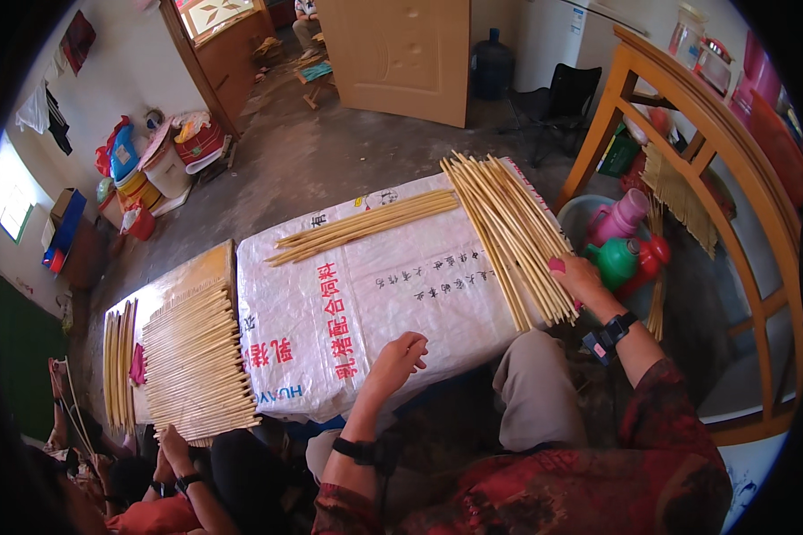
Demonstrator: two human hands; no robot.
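Nearest, the left hand (393, 366) curls loosely, empty. The right hand (587, 281), closer to the big stick pile (510, 232), touches its near end; whether those fingers grip, I can't tell. From them the sticks stretch away leftward; farther left, a smaller bundle (366, 226) lies crosswise.

White-covered table (455, 312) — large stick pile (513, 234) right, small stick row (366, 225) far side.

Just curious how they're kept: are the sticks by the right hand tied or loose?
Loose: the sticks spread unevenly, with gaps, and no tie shows.
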